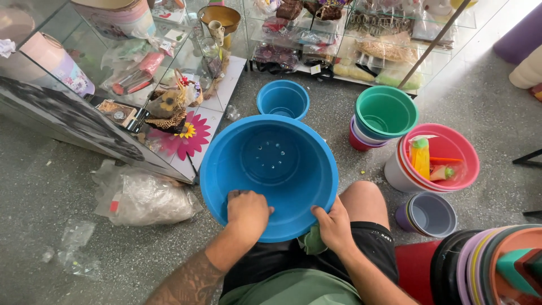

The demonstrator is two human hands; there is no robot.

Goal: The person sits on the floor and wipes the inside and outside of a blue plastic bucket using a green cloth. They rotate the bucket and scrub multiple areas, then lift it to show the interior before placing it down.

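Note:
A large blue plastic pot (271,164) with drainage holes in its bottom rests tilted on my lap. My left hand (247,213) lies inside its near wall, fingers curled against the plastic. My right hand (334,226) grips the pot's near rim from outside. A green cloth (310,242) pokes out under my right hand, pressed between it and the pot.
A smaller blue pot (283,99) stands beyond. A green pot stack (386,113), a pink pot (443,158) holding small items and a grey pot (429,213) stand at the right. A stack of coloured pots (485,265) lies bottom right. A glass display case (113,85) and a plastic bag (141,197) are left.

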